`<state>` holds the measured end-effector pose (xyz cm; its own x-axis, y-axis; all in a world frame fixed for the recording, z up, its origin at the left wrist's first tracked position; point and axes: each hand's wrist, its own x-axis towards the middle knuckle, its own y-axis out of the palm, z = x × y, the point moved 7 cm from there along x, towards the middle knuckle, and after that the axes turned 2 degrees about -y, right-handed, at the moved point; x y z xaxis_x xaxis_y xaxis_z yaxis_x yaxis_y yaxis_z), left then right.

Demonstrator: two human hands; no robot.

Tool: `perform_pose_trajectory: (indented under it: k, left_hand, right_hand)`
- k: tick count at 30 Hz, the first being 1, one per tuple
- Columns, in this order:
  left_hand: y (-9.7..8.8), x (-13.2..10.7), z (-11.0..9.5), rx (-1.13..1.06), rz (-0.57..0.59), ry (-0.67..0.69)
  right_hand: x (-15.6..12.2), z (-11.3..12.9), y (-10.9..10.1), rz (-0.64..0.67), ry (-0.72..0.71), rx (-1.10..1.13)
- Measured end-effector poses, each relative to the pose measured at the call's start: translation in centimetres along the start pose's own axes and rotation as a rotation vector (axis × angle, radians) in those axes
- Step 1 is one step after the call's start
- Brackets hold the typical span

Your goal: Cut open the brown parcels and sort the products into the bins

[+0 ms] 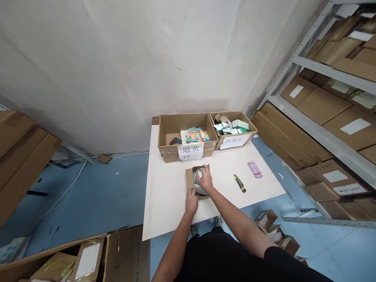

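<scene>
A small opened cardboard box point(189, 179) sits on the white table, its left flap folded outward. My left hand point(192, 201) is closed on the box's near left edge. Reaching into the box from the right, my right hand point(205, 178) has its fingers bent around a small white item point(199, 173), whose kind I cannot make out. Pale, plastic-looking wrapping point(201, 190) lies in the near part of the box, and my right hand hides some of the inside. To the right lies a yellow and black utility knife point(239, 183).
Two labelled cardboard bins stand at the table's back: the left bin point(169, 156) holds colourful packs, the right bin point(250, 137) green-white boxes. A blurred pink item point(254, 169) lies on the table point(164, 207). Loaded shelves point(317, 66) rise at right; a large carton point(126, 254) stands at lower left.
</scene>
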<state>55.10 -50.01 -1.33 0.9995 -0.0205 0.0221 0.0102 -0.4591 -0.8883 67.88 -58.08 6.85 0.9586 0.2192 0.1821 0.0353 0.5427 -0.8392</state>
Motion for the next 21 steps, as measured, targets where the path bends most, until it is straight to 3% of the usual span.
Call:
perform_pose_trajectory:
  k: [7,13,17,21]
  left_hand:
    - [-0.7,-0.3,0.7,0.029,-0.053,-0.042]
    - [-1.3,-0.9,1.8,0.090,-0.050,-0.068]
    - [-2.3,-1.6,3.8,0.111,-0.085,-0.103]
    - [-3.8,-2.2,6.6,0.120,-0.107,-0.138]
  right_hand:
    - [1.7,2.7,-4.5,-0.074,-0.029,0.007]
    - [3.4,4.7,-10.4,-0.205,-0.100,0.036]
    - [4.1,3.4,-13.7,-0.294,-0.103,0.065]
    - [4.7,-0.3,-13.7,-0.295,-0.055,0.019]
